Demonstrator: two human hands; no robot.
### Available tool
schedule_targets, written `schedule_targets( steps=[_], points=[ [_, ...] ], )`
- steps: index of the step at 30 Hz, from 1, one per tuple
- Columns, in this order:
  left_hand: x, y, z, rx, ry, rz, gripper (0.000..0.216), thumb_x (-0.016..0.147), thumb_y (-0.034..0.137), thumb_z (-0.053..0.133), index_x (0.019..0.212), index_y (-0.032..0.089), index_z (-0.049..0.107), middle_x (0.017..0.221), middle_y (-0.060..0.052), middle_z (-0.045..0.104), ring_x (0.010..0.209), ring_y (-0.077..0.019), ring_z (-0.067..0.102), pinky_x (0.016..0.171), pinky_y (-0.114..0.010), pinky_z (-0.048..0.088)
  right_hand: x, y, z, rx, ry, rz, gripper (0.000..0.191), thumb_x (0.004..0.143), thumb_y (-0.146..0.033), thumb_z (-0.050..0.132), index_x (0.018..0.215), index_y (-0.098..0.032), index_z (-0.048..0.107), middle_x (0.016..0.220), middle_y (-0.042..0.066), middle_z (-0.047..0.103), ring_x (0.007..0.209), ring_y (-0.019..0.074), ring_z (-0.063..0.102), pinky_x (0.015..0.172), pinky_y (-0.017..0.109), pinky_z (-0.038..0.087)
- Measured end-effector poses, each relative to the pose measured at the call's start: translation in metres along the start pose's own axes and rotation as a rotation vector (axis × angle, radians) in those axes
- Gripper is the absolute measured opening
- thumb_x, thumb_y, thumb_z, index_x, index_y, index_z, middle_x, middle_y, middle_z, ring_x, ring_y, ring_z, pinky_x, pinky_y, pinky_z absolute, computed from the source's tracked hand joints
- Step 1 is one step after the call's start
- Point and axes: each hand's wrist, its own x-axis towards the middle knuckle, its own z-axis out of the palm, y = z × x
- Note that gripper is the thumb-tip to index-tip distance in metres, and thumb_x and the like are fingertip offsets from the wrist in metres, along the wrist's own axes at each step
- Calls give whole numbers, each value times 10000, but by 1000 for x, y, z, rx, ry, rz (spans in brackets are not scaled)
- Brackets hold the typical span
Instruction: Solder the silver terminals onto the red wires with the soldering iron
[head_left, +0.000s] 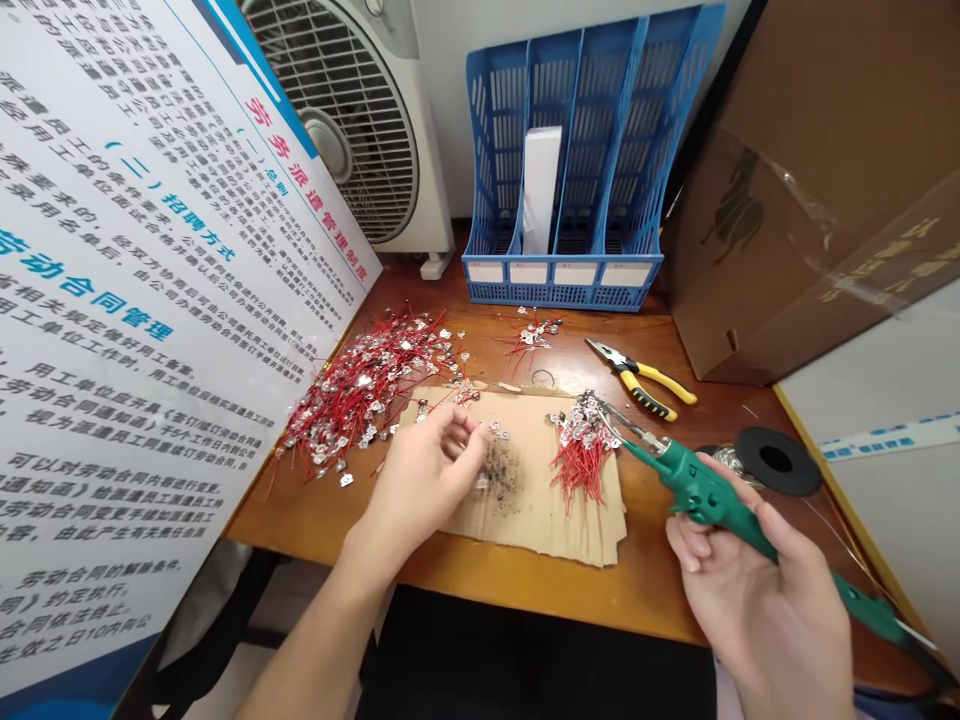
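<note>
My right hand [757, 560] is wrapped round a green soldering iron [712, 495], its tip pointing left. Near that tip, a bunch of red wires with small metal tabs [581, 450] lies on the right part of a scorched cardboard sheet [540, 530]. Over the sheet's left part is my left hand [431, 465], thumb and fingers curled together. Whatever the fingertips may hold is hidden or too small to name. Small metal tabs [498, 431] show just beyond them, beside dark burn marks.
A large heap of red wires with tabs [367, 375] spreads at the left; a smaller pile [534, 335] lies behind the cardboard. Yellow-black pliers [643, 380] and a wire spool [778, 462] are at the right. A blue file rack [562, 280], fan [352, 120], brown box [817, 200] and printed board [150, 300] surround the desk.
</note>
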Motion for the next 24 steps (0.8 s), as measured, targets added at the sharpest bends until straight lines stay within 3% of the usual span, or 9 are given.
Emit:
schedule_targets(
  steps=[6, 10, 16, 18, 21, 24],
  points=[
    [-11, -8, 4, -289, 23, -212, 349, 956, 548, 768, 940, 229, 625, 854, -71, 838, 666, -203, 801, 616, -288, 631, 0, 2, -3, 0, -11, -6, 546, 635, -550, 1058, 1072, -250, 926, 914, 65, 749, 623, 134, 480, 473, 231, 492],
    [-25, -17, 6, -277, 39, -257, 352, 946, 542, 788, 932, 229, 628, 839, -61, 831, 622, -184, 778, 555, -253, 606, 0, 2, -3, 5, -26, -17, 509, 667, -541, 1047, 1071, -255, 925, 924, 64, 750, 622, 129, 475, 480, 228, 488],
    [-43, -20, -1, -273, 56, -278, 345, 922, 521, 831, 938, 222, 659, 727, -22, 777, 537, -160, 706, 476, -226, 565, -1, -1, 0, -26, -11, -25, 619, 601, -580, 1074, 1090, -232, 925, 881, 44, 721, 628, 125, 469, 478, 216, 483],
    [-44, -17, -1, -336, 101, -258, 361, 913, 524, 856, 947, 216, 670, 813, -51, 823, 596, -179, 767, 520, -245, 623, -2, -1, 1, -29, -19, -34, 611, 607, -577, 1074, 1087, -231, 924, 895, 45, 724, 631, 124, 465, 477, 216, 481],
    [-46, -14, 5, -404, 198, -164, 334, 928, 488, 875, 962, 213, 688, 918, -88, 869, 791, -239, 874, 734, -318, 736, -1, 0, 0, -34, -30, -34, 589, 631, -568, 1061, 1094, -232, 923, 915, 46, 718, 637, 125, 464, 479, 221, 479],
    [-50, -16, 12, -405, 213, -98, 262, 963, 441, 855, 981, 219, 716, 996, -108, 895, 942, -277, 904, 894, -373, 756, -1, 1, -2, -33, -35, -32, 522, 691, -558, 1026, 1093, -242, 920, 911, 50, 712, 641, 133, 464, 484, 231, 475]
  ],
)
